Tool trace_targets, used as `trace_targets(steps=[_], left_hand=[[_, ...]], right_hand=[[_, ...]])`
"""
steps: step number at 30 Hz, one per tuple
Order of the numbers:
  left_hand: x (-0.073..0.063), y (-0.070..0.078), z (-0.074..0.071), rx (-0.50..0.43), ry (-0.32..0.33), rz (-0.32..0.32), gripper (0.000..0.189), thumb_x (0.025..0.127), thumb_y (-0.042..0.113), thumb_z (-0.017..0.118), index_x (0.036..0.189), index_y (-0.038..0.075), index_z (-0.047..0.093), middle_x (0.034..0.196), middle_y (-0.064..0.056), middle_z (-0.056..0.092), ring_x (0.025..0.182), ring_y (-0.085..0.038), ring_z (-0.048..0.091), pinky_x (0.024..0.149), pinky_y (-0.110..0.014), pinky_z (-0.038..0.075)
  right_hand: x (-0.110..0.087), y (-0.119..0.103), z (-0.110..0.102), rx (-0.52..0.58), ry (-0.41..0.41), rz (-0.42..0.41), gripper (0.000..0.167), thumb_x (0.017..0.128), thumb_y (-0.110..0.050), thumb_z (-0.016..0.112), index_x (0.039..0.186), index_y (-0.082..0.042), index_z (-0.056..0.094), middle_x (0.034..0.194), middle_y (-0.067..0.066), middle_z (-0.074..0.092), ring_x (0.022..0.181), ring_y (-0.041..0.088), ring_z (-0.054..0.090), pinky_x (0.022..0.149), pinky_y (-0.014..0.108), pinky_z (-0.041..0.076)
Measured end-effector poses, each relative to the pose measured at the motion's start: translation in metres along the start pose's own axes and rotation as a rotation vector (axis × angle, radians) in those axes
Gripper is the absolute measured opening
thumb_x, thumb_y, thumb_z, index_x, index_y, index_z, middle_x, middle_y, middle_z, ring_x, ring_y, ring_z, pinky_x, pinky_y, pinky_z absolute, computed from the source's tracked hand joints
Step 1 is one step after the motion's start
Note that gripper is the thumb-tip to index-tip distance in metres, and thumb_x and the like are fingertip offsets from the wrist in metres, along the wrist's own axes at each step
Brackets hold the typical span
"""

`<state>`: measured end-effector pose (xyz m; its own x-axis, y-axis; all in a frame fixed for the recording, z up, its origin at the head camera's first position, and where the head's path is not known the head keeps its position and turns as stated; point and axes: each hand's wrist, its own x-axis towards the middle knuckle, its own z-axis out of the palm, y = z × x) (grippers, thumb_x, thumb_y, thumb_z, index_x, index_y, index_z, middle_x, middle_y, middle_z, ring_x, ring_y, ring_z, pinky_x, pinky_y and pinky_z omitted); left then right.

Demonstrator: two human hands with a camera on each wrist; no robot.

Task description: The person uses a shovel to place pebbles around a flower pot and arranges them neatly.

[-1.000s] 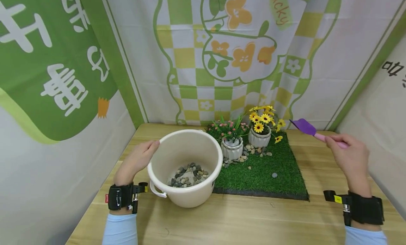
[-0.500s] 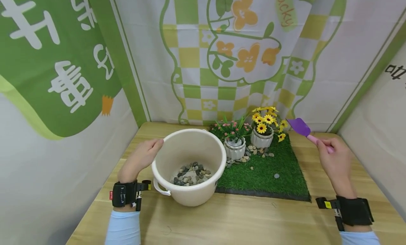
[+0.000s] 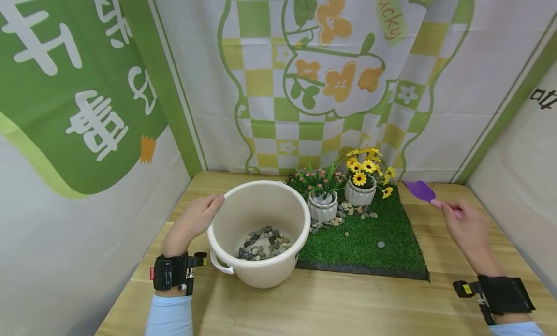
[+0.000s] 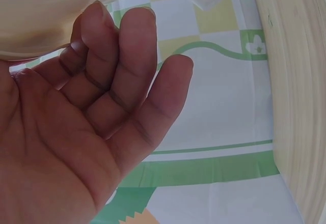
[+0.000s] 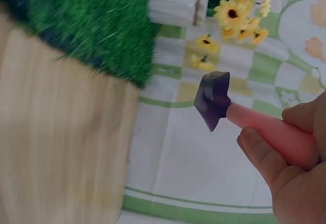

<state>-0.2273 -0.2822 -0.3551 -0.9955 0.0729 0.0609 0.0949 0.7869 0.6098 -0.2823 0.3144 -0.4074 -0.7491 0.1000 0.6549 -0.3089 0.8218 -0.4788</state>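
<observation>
My left hand [image 3: 197, 221] grips the rim of a cream bucket [image 3: 270, 270] at its left side. In the left wrist view, curled fingers [image 4: 137, 46] lie by the bucket's outer wall [image 4: 30, 15]; the thumb is hidden there. Grey and tan pebbles [image 3: 261, 244] lie in the bucket's bottom. My right hand [image 3: 470, 232] holds a small shovel [image 3: 421, 191] by its pink handle, fingers and thumb around it. Its purple blade [image 5: 213, 99] points up and left, held in the air right of the turf; a tan patch shows at the blade's edge.
A green turf mat [image 3: 370, 254] lies right of the bucket. On it stand two white pots, one with pink flowers [image 3: 321, 181], one with yellow flowers [image 3: 363, 169]. Pebbles [image 3: 357, 211] gather around them, and a single grey pebble [image 3: 381, 244] lies nearer the front. Printed curtains [image 3: 270, 75] enclose the wooden table [image 3: 330, 307].
The right hand and shovel swung slightly left, then back right and a little lower. The left hand stays at the bucket rim. The head view shifted slightly.
</observation>
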Motion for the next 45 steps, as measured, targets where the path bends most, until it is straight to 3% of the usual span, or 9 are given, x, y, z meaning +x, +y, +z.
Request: trace_targets(steps=[4,11,15,17,24,31,39,45], left_hand=[[0.0,0.0,0.0,-0.002,-0.004,-0.002,0.056,0.106,0.048,0.028,0.128,0.008,0.06,0.112,-0.011,0.071,0.102,-0.025,0.067,0.091,-0.05,0.051],[0.001,-0.001,0.0,0.0,-0.004,0.01,0.055,0.106,0.048,0.028,0.127,0.008,0.061,0.108,-0.01,0.072,0.096,-0.022,0.068,0.087,-0.048,0.053],[0.001,-0.001,0.001,0.012,-0.006,-0.002,0.056,0.106,0.049,0.028,0.128,0.009,0.06,0.108,-0.01,0.072,0.096,-0.022,0.068,0.088,-0.048,0.052],[0.001,-0.002,0.001,0.011,-0.009,-0.008,0.057,0.106,0.049,0.028,0.129,0.009,0.06,0.109,-0.01,0.072,0.097,-0.023,0.068,0.088,-0.049,0.052],[0.0,0.0,0.001,0.008,-0.017,-0.009,0.057,0.106,0.049,0.027,0.131,0.008,0.058,0.11,-0.011,0.071,0.099,-0.025,0.068,0.09,-0.05,0.052],[0.0,0.0,0.0,0.019,-0.014,-0.007,0.057,0.106,0.049,0.027,0.132,0.008,0.057,0.113,-0.012,0.071,0.103,-0.028,0.067,0.092,-0.053,0.05],[0.0,-0.002,0.001,0.027,-0.008,0.001,0.056,0.107,0.047,0.027,0.131,0.007,0.058,0.113,-0.012,0.071,0.104,-0.029,0.067,0.092,-0.052,0.051],[0.001,-0.002,0.001,0.041,-0.006,0.006,0.056,0.107,0.046,0.027,0.133,0.006,0.057,0.115,-0.014,0.07,0.106,-0.031,0.066,0.094,-0.054,0.05]], right_hand=[[-0.004,0.01,-0.001,-0.028,-0.025,-0.007,0.011,0.087,-0.004,0.068,0.091,0.006,0.07,0.08,0.028,0.069,0.06,0.004,0.054,0.056,0.017,0.033],[-0.005,0.025,-0.001,-0.064,-0.077,0.003,0.011,0.089,-0.008,0.068,0.09,0.003,0.069,0.079,0.027,0.069,0.056,0.001,0.049,0.05,0.024,0.032],[-0.008,0.03,0.001,-0.079,-0.114,-0.013,0.011,0.089,-0.007,0.065,0.088,0.004,0.067,0.077,0.028,0.067,0.058,0.037,0.058,0.05,0.034,0.036],[-0.009,0.032,0.0,-0.082,-0.129,-0.004,0.012,0.09,-0.007,0.063,0.087,0.004,0.066,0.077,0.028,0.067,0.061,0.043,0.059,0.051,0.036,0.036],[-0.012,0.04,0.001,-0.1,-0.163,0.012,0.012,0.09,-0.006,0.064,0.086,0.006,0.066,0.078,0.029,0.067,0.061,0.04,0.059,0.051,0.032,0.036],[-0.015,0.045,0.003,-0.136,-0.237,0.045,0.014,0.092,-0.008,0.063,0.088,0.005,0.064,0.074,0.026,0.065,0.057,0.026,0.053,0.051,0.032,0.034],[-0.016,0.049,0.001,-0.128,-0.251,0.04,0.014,0.094,-0.009,0.061,0.09,0.004,0.063,0.07,0.021,0.062,0.056,0.021,0.046,0.051,0.03,0.031],[-0.017,0.052,0.002,-0.14,-0.241,0.039,0.014,0.092,-0.009,0.062,0.088,0.005,0.063,0.071,0.023,0.063,0.056,0.028,0.052,0.051,0.034,0.034]])
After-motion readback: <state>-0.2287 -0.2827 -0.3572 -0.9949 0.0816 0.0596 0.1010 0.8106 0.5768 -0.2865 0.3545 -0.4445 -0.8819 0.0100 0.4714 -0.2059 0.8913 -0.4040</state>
